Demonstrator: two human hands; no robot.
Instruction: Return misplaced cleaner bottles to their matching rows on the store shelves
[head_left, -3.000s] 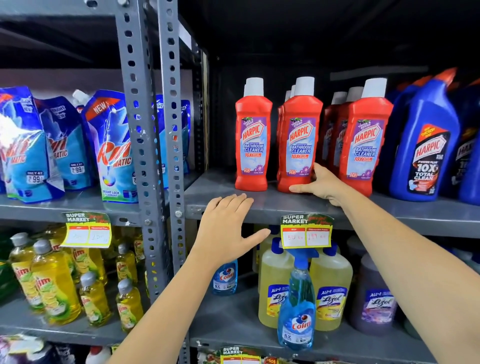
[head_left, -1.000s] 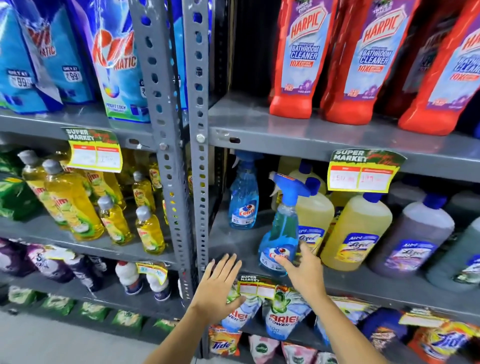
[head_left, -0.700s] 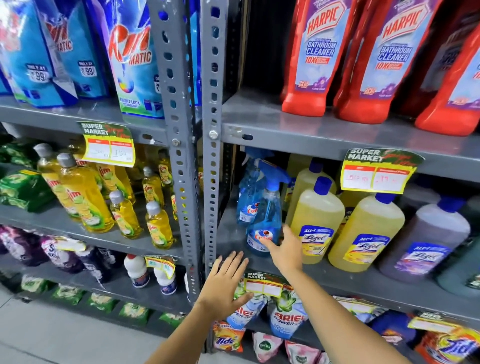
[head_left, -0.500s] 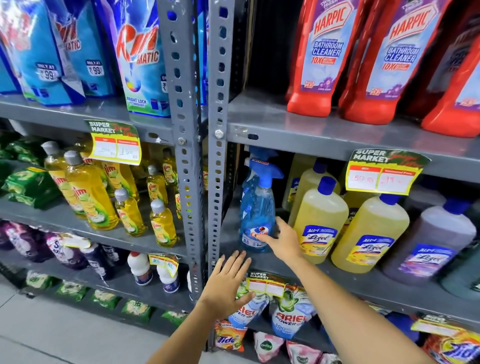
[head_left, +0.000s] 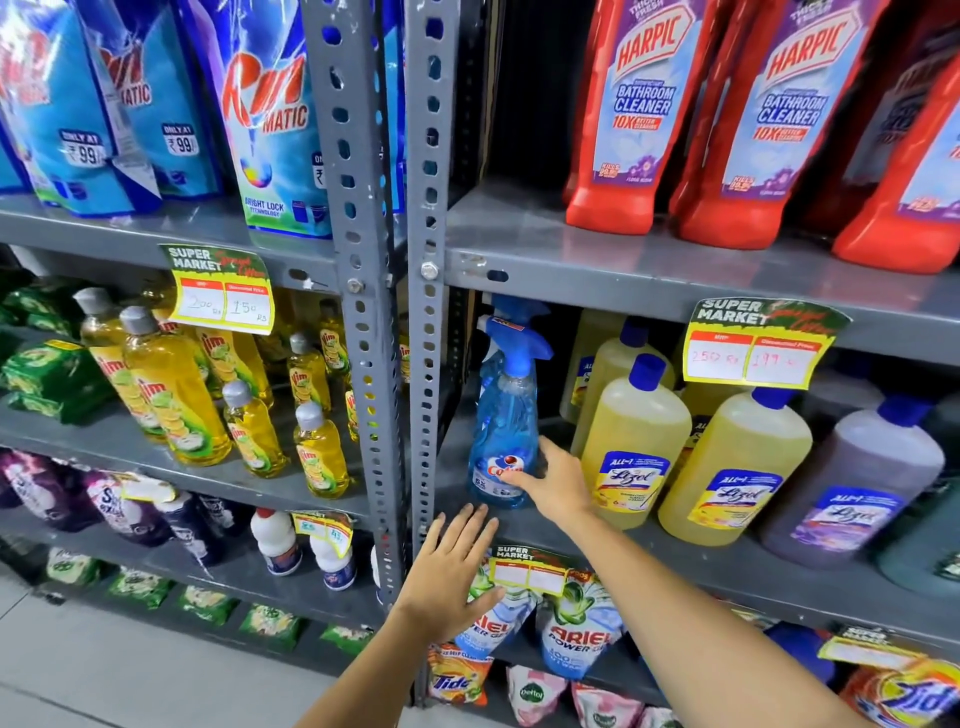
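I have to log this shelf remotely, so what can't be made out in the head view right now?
- Red Harpic bottles: caps cut off by the top edge.
- Second blue spray bottle: hidden behind the front Colin spray bottle.
- Right hand: its contact with the spray bottle is unclear; fingertips lie over the label.
- Right price tag: the handwritten figures are faint.
- Back Lizol bottles: in shadow.

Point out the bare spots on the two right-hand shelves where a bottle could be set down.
Upper shelf: bare from the grey post to the first red bottle. Middle shelf: only a thin front strip below the yellow bottles; the blue spray bottle and right hand fill the left end.
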